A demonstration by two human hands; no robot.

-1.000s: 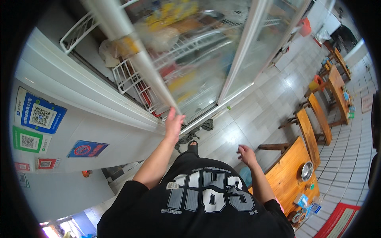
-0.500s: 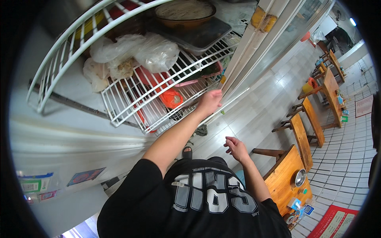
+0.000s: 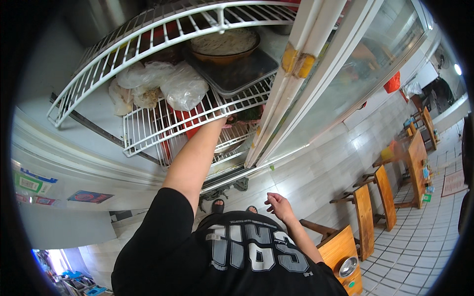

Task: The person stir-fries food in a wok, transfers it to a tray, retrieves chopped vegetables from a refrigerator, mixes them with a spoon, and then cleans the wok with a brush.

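Observation:
Inside an open fridge, my left forearm reaches in beneath a white wire shelf [image 3: 175, 129]. My left hand [image 3: 225, 120] lies partly behind the shelf's front wires, near something pinkish with dark green on the level below; its fingers are hidden. Clear plastic bags [image 3: 185, 86] with pale contents rest on the wire shelf above it. Beside them sits a black lidded tray [image 3: 237, 74] carrying a brown bowl [image 3: 224, 44] of pale, floury-looking stuff. My right hand [image 3: 280, 207] hangs low before my body, fingers loosely bent and a little apart, holding nothing.
A white sliding glass door [image 3: 340, 84] with yellowed tape on its frame borders the fridge's right side. An upper wire shelf [image 3: 148, 42] juts out above. Wooden benches [image 3: 385, 197] and a table [image 3: 340, 251] with a metal bowl stand to the right.
My left hand has gone from beside the door frame to inside the fridge, under the wire shelf. The view has shifted, and my right hand stays low and empty.

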